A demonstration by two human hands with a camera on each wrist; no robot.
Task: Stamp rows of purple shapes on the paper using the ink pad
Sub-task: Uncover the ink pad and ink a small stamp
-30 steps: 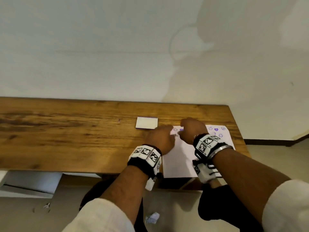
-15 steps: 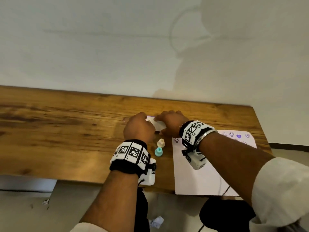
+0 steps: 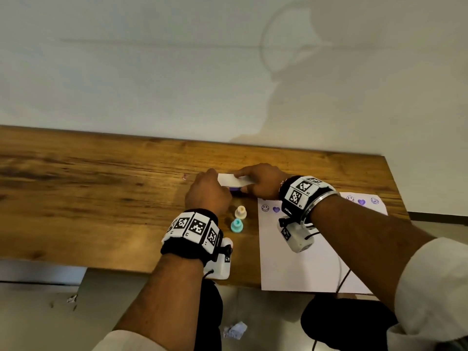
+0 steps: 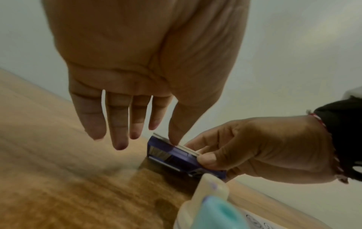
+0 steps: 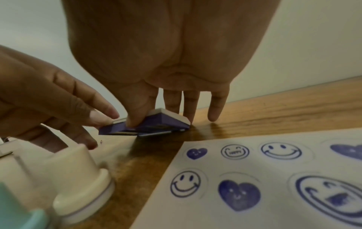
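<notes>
The wooden table (image 3: 101, 198) runs along a pale wall, and both hands meet over it just beside the sheet's far-left corner. The paper (image 3: 298, 262) lies under the right forearm, to the near right of the fingers; its top rows carry purple smileys and hearts (image 5: 239, 194).

The right hand (image 3: 260, 182) reaches across with its thumb (image 5: 135, 119) pressed on the purple base of the ink pad (image 5: 156, 125) and its fingers arched over the white lid (image 3: 234, 180), gripping the pad from above; the little finger stands free, its tip near the wood. The lid is tilted up, hinged open at the end toward the left hand. The left hand (image 3: 207, 196) comes in from the other side with fingers nearly straight and loosely spread; its thumb tip (image 4: 175, 139) touches the lid's edge, though blur makes it hard to say whether any finger actually pinches it.

Just near of the left fingers, between the left wrist and the paper's edge, stand two small stamps upright on the table: a cream stamp (image 3: 240, 212) and, nearer still, a teal stamp (image 3: 236, 225), close together.
</notes>
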